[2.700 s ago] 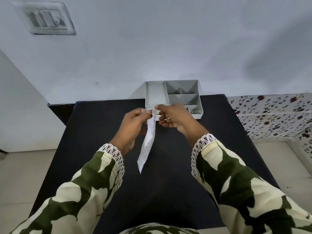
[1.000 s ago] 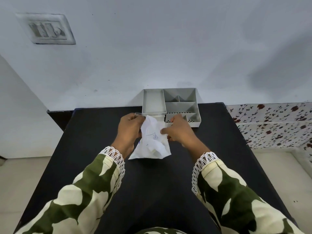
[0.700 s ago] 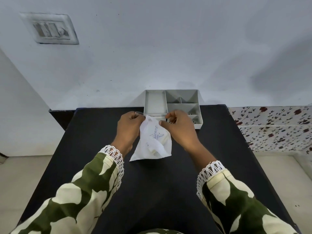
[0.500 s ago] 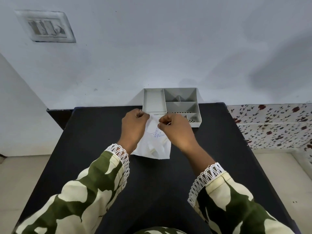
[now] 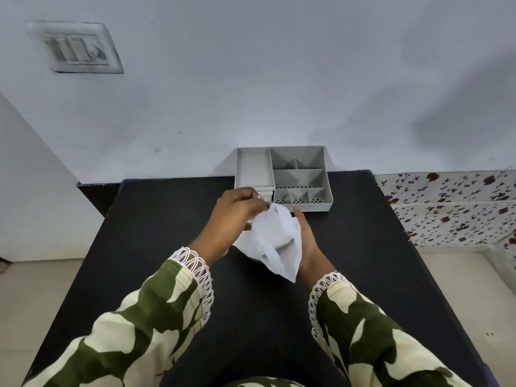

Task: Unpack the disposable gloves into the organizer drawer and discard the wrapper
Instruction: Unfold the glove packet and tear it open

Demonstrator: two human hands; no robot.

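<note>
Switch plate (image 5: 74, 48) sits high on the wall at far left, irrelevant. My left hand (image 5: 233, 219) pinches the top edge of the white wrapper (image 5: 275, 241), fingers closed on it. Wrapper hangs crumpled between both hands, just above the black desk (image 5: 167, 219), near me and short of the grey organizer drawer (image 5: 282, 177) at the desk's back edge. My right hand (image 5: 305, 241) cups the wrapper's right side, palm half open, supporting more than gripping. Gloves themselves not visible; presumably inside. Judging it thin, light, floppy, somewhat slippery, tears easily. Best hold is the top opening rim, pulled apart, then draw the contents out. Drawer compartments look empty.
</note>
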